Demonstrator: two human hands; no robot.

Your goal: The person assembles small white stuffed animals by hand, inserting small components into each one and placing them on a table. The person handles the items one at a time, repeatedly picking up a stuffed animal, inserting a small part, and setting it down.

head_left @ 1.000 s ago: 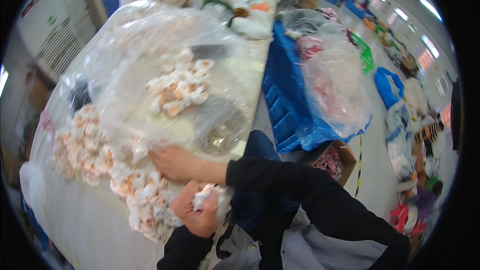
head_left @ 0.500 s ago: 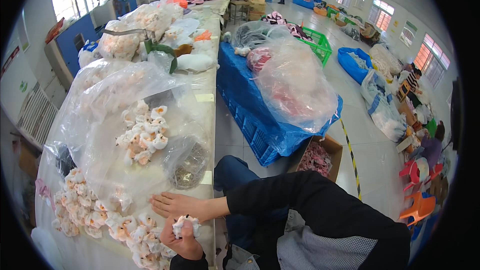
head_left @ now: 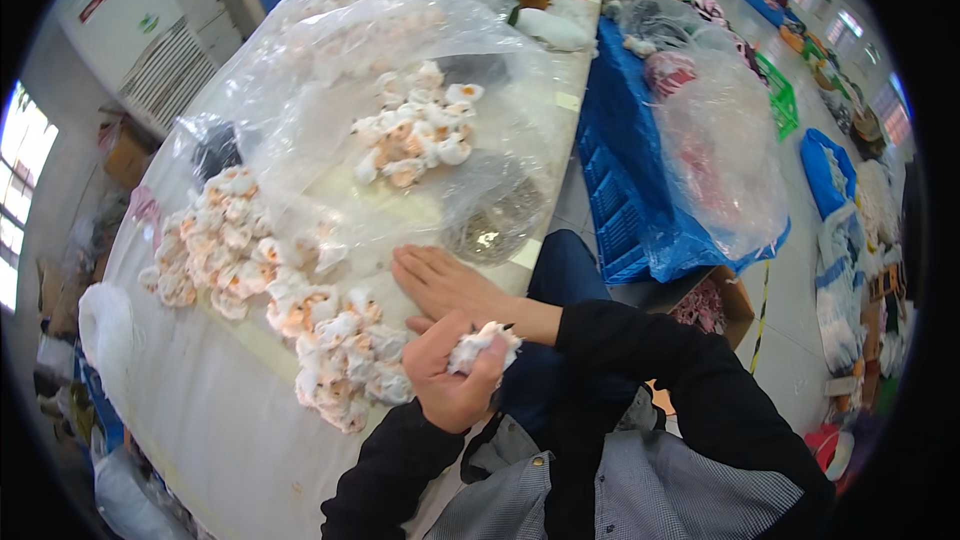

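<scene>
My left hand (head_left: 446,380) is closed around a small white fluffy plush piece (head_left: 478,350) with dark tips, held close to my right wrist. Reaching across from the right, my right hand (head_left: 450,285) lies flat on the table (head_left: 250,420), fingers stretched out and holding nothing. Left of both hands is a loose pile of similar white plush pieces (head_left: 325,330) with orange patches. A smaller cluster of such pieces (head_left: 415,130) lies farther back on clear plastic. Near my right fingertips, a clear bag (head_left: 495,215) contains small dark bits too fine to name.
A large clear plastic bag (head_left: 330,50) covers the table's far part. Right of the table, a blue crate (head_left: 612,200) carries a blue sheet and a bagged pinkish bundle (head_left: 715,140). A cardboard box (head_left: 735,305) of pink pieces stands by my leg.
The view has swung left and downward, so the table and both hands appear farther right and higher. My left hand still grips the plush piece; my right hand still lies flat.
</scene>
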